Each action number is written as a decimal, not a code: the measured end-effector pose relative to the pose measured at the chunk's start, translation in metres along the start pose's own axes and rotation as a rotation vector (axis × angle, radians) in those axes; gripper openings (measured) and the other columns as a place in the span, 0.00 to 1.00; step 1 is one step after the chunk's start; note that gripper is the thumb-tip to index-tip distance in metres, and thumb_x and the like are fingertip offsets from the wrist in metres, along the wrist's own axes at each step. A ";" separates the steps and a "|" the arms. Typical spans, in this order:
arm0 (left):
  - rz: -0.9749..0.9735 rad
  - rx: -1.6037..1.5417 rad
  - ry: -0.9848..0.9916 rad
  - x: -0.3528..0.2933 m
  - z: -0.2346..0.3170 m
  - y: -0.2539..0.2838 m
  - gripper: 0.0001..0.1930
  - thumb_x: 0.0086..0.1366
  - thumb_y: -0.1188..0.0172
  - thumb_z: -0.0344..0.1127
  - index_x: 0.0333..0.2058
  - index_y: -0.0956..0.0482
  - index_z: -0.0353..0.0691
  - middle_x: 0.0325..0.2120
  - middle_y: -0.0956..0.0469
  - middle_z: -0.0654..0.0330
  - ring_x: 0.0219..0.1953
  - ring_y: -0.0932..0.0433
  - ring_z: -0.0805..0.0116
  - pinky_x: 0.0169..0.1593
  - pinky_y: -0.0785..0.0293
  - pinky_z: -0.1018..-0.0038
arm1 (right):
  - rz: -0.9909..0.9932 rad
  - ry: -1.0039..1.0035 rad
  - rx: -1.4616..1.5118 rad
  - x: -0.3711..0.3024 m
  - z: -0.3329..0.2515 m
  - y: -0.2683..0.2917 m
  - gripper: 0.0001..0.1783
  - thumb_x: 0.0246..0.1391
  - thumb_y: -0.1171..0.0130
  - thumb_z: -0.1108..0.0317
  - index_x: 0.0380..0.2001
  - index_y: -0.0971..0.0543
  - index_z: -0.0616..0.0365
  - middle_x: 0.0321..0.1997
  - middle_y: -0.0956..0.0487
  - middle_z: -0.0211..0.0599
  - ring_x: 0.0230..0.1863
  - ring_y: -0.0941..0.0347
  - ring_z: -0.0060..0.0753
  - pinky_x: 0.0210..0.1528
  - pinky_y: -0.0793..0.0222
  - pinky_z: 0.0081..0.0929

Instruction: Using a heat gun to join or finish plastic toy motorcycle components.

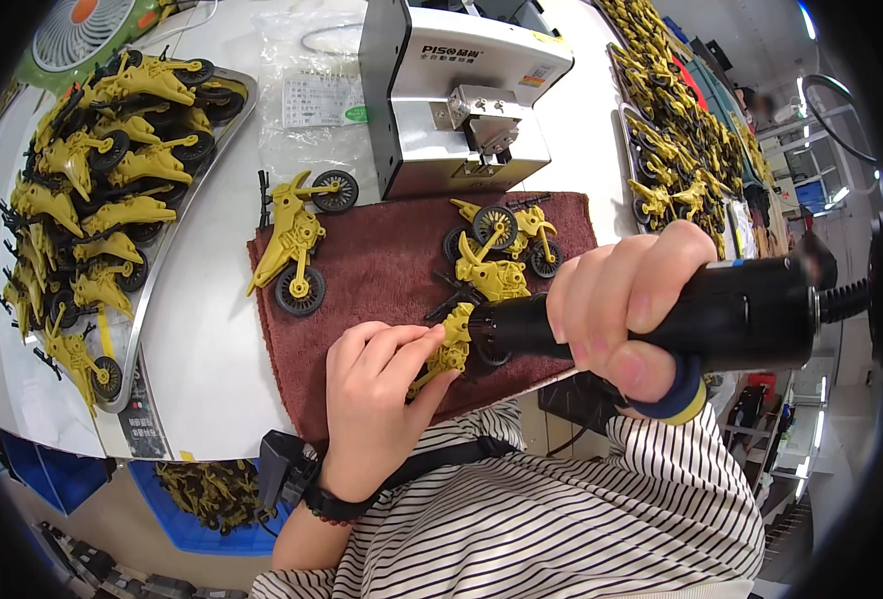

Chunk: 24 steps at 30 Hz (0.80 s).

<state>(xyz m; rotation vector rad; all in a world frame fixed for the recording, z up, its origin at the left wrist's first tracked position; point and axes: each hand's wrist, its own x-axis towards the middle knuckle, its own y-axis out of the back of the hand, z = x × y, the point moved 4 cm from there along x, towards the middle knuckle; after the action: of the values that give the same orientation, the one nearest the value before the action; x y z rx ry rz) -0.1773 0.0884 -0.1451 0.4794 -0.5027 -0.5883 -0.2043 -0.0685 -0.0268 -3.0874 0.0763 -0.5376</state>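
My left hand (377, 404) pinches a yellow toy motorcycle (452, 351) over the front of a brown towel (382, 255). My right hand (626, 304) is wrapped around a black electric screwdriver (751, 314), held nearly level. Its nose points left and meets the held toy's upper part; the exact contact is hidden. Just beyond, more yellow toy motorcycles (491, 278) with black wheels overlap on the towel. Another toy motorcycle (298, 240) lies apart at the towel's left edge.
A silver and black screw-feeding machine (466, 165) stands behind the towel. At left, a metal tray (162, 290) is heaped with toy motorcycles; more pile up at far right (676, 150). A clear plastic bag (312, 60), a green fan (77, 35) and a blue bin (197, 539) below the table also show.
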 end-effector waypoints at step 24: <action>-0.026 0.092 0.079 -0.002 -0.011 0.031 0.21 0.41 0.32 0.29 0.38 0.23 0.41 0.37 0.24 0.63 0.40 0.31 0.60 0.46 0.36 0.67 | 0.265 0.359 0.005 0.071 -0.010 0.055 0.09 0.43 0.50 0.72 0.31 0.32 0.59 0.23 0.33 0.33 0.25 0.37 0.29 0.36 0.40 0.33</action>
<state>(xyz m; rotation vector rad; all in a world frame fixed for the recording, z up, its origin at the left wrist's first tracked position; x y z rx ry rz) -0.1604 0.1160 -0.1368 0.5945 -0.4502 -0.5706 -0.1436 -0.1273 0.0059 -2.8680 0.4741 -1.0591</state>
